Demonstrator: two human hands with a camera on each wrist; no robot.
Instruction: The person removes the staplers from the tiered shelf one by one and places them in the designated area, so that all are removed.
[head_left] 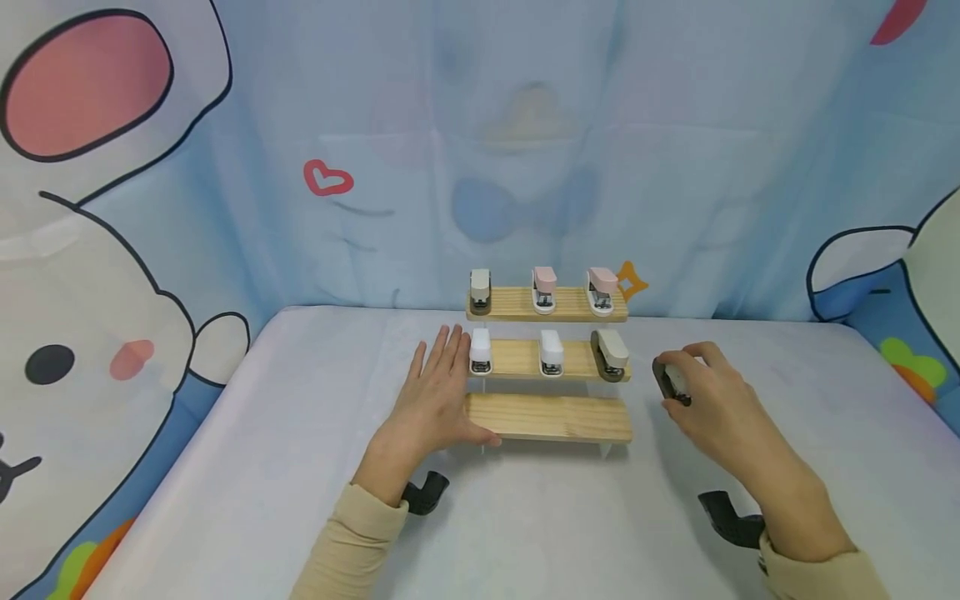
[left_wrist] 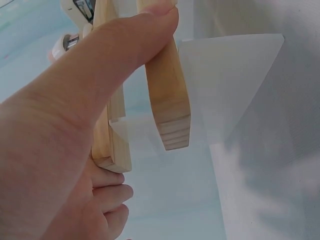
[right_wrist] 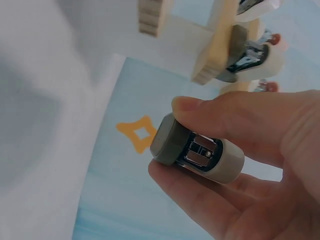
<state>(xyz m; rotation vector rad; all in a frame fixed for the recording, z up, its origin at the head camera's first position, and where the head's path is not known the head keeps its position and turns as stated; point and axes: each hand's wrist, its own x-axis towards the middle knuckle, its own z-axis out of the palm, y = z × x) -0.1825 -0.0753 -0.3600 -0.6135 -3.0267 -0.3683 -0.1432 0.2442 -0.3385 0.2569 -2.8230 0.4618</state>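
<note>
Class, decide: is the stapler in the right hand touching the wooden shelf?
Apart: the head view shows a strip of white tabletop between the held stapler and the wooden shelf.

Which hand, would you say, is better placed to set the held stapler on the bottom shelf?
The right hand, probably: it holds the stapler near the bottom shelf, while the left hand touches that shelf.

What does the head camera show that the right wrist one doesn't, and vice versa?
Only the head view shows the left hand, touching the wooden rack, and the red heart on the curtain. Only the right wrist view shows the brown inner parts in the end of the cream-and-gray stapler and the right-hand plank ends. Both show the right hand gripping that stapler, at least part of the rack, and the orange star.
</note>
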